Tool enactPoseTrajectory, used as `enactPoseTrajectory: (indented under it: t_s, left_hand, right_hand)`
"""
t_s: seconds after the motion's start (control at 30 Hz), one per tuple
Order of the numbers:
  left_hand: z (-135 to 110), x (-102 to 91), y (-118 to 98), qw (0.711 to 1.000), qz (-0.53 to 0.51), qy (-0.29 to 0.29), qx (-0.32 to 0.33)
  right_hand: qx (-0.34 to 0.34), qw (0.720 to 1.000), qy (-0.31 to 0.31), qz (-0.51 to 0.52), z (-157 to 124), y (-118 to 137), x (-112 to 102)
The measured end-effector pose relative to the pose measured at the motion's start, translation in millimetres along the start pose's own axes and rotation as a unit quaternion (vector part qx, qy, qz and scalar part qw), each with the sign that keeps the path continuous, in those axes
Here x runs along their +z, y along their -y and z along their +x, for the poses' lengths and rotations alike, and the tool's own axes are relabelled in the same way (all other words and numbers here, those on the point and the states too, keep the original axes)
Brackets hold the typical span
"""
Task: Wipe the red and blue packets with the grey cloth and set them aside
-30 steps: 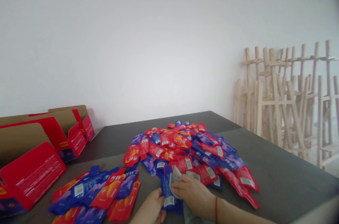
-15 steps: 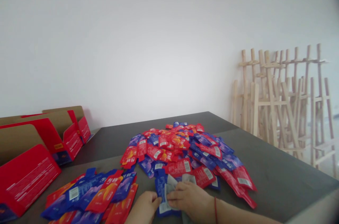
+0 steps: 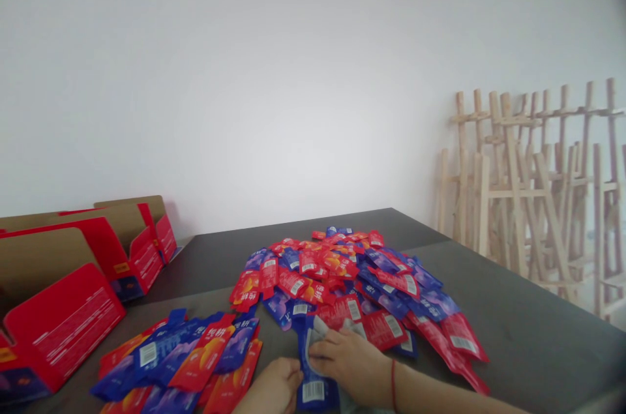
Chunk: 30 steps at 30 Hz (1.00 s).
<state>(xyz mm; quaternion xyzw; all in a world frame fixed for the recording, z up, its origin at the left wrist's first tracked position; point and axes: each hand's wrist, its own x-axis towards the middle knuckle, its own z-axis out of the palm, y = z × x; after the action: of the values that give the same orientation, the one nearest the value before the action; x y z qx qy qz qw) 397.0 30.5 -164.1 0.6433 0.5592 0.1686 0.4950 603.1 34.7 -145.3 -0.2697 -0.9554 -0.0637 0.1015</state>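
At the bottom middle, my left hand [image 3: 272, 389] and my right hand [image 3: 349, 362] both pinch a blue sachet [image 3: 310, 368] with a white barcode label; a grey-white sachet shows under my right fingers. A red cord circles my right wrist. Just beyond lies a big loose pile of red and blue sachets [image 3: 352, 277] on the dark table [image 3: 513, 316]. A smaller fanned group of red and blue sachets [image 3: 186, 355] lies to the left of my left hand.
Several red and brown cardboard display boxes [image 3: 73, 283] stand open along the table's left side. Wooden frames [image 3: 533, 186] lean against the white wall at the right, past the table's edge.
The view shifted slightly. My hands stayed on the blue sachet and drew it a little nearer, with my right fingers sliding over it.
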Motion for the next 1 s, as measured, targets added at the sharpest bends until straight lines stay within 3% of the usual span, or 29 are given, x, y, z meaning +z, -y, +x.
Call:
enactPoseTrajectory:
  t_s: [0.1,0.17,0.3,0.5,0.73,1.0]
  left_hand:
    - [6,0.5,5,1.000,0.004,0.013,-0.001]
    - [7,0.4,8,1.000,0.005,0.016,-0.003]
    - [5,0.2,10,1.000,0.003,0.006,-0.008]
    - [6,0.4,12,1.000,0.018,-0.003,-0.024]
    - [7,-0.1,11,1.000,0.025,0.006,-0.017]
    - [-3,-6.8,0,1.000,0.024,0.015,0.001]
  right_hand:
    - [0.074,0.997,0.008,-0.033,12,-6,3]
    - [0.090,0.994,0.013,-0.057,19,-7,4]
    - [0.005,0.998,0.013,-0.058,18,-1,3]
    - [-0.103,0.993,-0.036,-0.040,-14,6,-5]
    - [-0.047,0.998,-0.037,-0.034,-33,-4,-6]
    - [-0.141,0.987,-0.071,-0.037,-19,18,-5]
